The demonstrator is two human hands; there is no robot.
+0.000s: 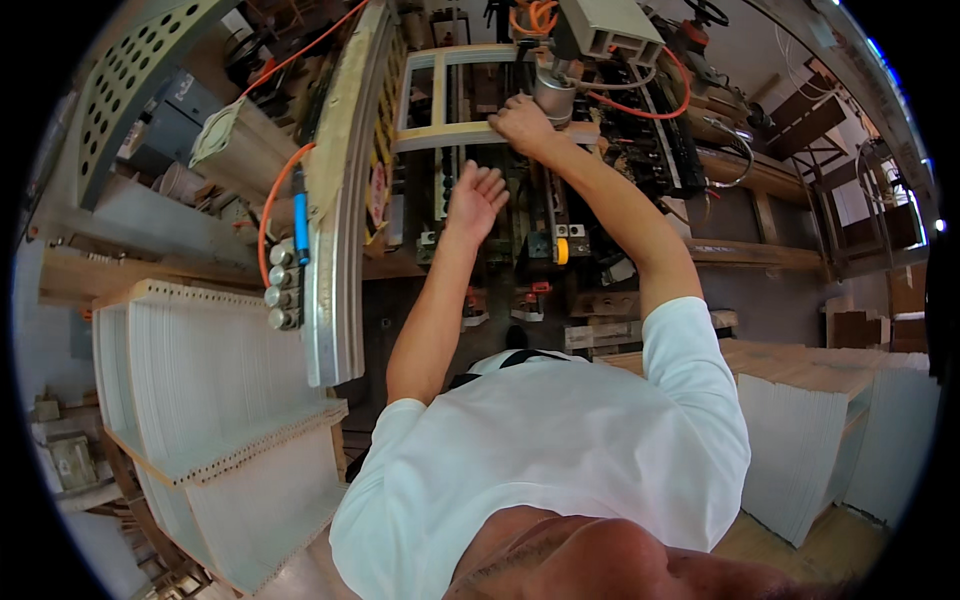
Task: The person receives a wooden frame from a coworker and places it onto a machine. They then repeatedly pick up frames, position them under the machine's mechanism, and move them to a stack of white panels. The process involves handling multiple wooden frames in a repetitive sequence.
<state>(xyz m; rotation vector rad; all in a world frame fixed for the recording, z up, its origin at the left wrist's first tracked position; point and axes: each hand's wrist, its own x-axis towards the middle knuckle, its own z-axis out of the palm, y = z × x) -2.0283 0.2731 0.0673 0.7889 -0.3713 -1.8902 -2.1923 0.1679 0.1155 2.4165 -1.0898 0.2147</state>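
Note:
A rectangular wooden frame with pale edges and a crossbar lies flat on the machine in front of me. My right hand reaches to its near rail, fingers curled over the rail just left of a metal cylinder. Part of the grip is hidden by the back of the hand. Nearer to me, my left hand hovers below the same rail, apart from it. Its fingers are stretched out and hold nothing.
A long metal-edged beam with round knobs and an orange hose stands at left. Stacks of pale panels fill the left side, with more panels at right. Black rails and a red hose lie right of the frame.

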